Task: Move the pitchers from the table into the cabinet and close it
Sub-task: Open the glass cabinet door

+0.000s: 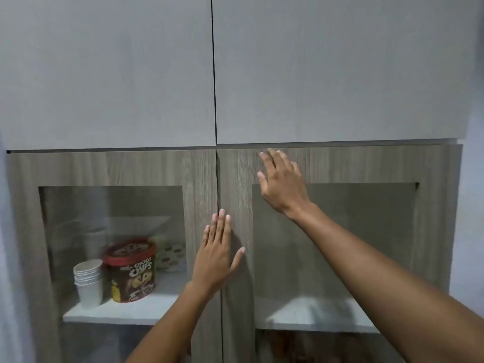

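Note:
A wood-grain cabinet with two glass-paned doors fills the view, and both doors sit flush. My left hand (217, 254) lies flat, fingers apart, over the seam between the left door (201, 184) and the right door (235, 179). My right hand (281, 183) is spread open against the upper frame of the right door. Neither hand holds anything. No pitcher is clearly visible; a faint clear shape behind the left glass is too blurred to identify.
Behind the left glass, a white shelf (136, 310) carries a stack of paper cups (89, 282), a red-lidded Choco Chips tub (132, 271) and a spotted container (170, 254). Plain grey upper cabinet doors (110, 74) hang above. A pale wall (471, 205) lies right.

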